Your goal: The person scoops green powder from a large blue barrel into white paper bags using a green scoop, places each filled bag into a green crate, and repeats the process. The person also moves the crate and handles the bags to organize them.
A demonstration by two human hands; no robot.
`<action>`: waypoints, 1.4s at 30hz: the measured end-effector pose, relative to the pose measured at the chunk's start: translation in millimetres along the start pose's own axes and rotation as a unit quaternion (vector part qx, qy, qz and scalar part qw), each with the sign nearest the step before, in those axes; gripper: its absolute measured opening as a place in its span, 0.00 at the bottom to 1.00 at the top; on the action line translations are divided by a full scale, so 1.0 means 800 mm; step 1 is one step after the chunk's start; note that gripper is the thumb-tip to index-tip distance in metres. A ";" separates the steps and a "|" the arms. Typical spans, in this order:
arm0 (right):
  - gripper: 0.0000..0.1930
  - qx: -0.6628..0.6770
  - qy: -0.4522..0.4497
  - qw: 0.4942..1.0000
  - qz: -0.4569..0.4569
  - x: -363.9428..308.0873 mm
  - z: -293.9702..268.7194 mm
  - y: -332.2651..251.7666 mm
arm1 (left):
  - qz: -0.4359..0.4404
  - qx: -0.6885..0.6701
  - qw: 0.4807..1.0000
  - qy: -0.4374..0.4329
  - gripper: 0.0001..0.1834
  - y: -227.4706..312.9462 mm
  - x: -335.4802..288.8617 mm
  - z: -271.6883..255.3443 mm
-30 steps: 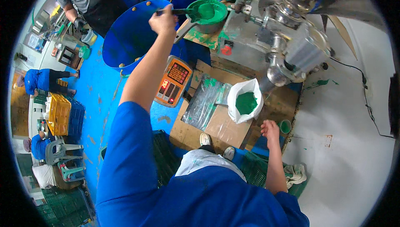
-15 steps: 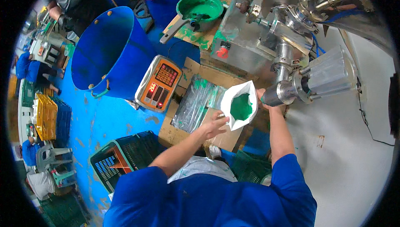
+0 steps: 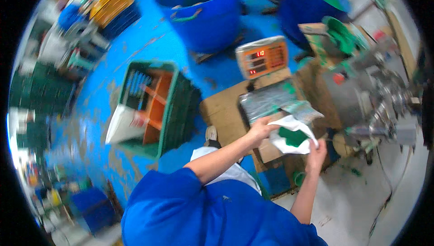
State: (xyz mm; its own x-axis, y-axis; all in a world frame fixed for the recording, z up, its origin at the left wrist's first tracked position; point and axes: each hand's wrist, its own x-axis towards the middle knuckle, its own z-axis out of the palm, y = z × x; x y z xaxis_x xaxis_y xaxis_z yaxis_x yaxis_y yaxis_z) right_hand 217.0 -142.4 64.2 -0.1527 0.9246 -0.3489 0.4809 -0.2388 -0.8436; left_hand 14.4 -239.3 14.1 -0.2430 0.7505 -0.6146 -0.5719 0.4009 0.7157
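Note:
A white bag [image 3: 281,145], its mouth spread wide, shows green material [image 3: 293,136] inside. My left hand [image 3: 261,129] grips the bag's left rim with the fingers closed. On the opposite side, my right hand [image 3: 316,154] pinches the right rim. Just beyond the bag lies a plastic-covered weighing platform [image 3: 264,100] smeared with green. The scale's orange display unit [image 3: 263,58], with red lit digits, stands behind that platform. A small patterned packet or piece of film [image 3: 304,110] sits against the bag's far edge; motion blur hides what it is.
Left of me stands a green crate [image 3: 168,110] holding orange pieces and a white bag [image 3: 124,126]. Large blue tubs [image 3: 203,24] are at the back. A steel machine [image 3: 379,106] occupies the right, near a green-stained basin [image 3: 339,36]. Cardboard [image 3: 226,103] lies under the scale.
My view has swung left. The bag has come away from the machine's outlet tube. My left hand, loose beside the bag before, now holds its rim; the scale reading differs.

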 end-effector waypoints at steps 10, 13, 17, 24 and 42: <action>0.08 0.421 -0.393 0.818 -0.009 -0.103 0.221 -0.192 | 0.257 -0.235 0.936 0.046 0.14 0.118 -0.272 -0.192; 0.09 0.412 -0.506 0.758 -0.019 -0.157 0.335 -0.245 | 0.341 -0.283 0.882 0.158 0.12 0.117 -0.350 -0.259; 0.11 0.359 -0.606 0.709 0.039 -0.215 0.498 -0.259 | 0.408 -0.331 0.794 0.304 0.08 0.078 -0.372 -0.356; 0.13 0.216 -0.619 0.731 0.190 -0.266 0.766 -0.143 | 0.284 -0.319 0.746 0.512 0.06 -0.035 -0.258 -0.588; 0.10 0.239 -0.097 0.944 -0.208 -0.052 0.414 -0.065 | 0.195 0.584 0.617 0.490 0.13 0.152 -0.119 -0.579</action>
State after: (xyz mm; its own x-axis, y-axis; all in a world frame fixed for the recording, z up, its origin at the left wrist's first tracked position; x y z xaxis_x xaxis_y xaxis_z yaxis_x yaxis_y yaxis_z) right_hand -88.1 -266.4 -12.6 -0.4199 0.9073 0.0239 -0.0917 -0.0162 -0.9957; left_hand -394.9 -505.5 5.7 -0.8678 0.4613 0.1848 0.4962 0.8247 0.2713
